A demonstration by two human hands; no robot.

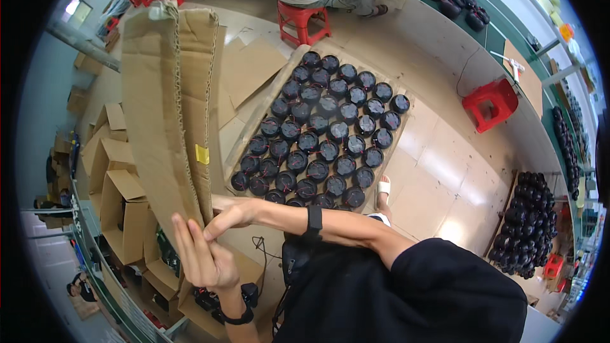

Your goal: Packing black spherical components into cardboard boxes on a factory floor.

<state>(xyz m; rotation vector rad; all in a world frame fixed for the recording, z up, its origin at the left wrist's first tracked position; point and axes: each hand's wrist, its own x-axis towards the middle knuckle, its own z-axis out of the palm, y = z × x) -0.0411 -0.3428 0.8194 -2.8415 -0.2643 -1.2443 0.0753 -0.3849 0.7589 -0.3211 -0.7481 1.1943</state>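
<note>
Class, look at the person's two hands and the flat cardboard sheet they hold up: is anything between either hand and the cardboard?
Nothing visible is. The left hand lies flat against the lower end of the folded cardboard sheet, and the right hand pinches the same end from the other side. Both touch it directly, above the tray of round black parts.

Both hands grip a flattened cardboard sheet at its lower end, left hand at seven o'clock, right hand beside it. Black round parts fill a floor tray centrally, a red stool at twelve o'clock
</note>
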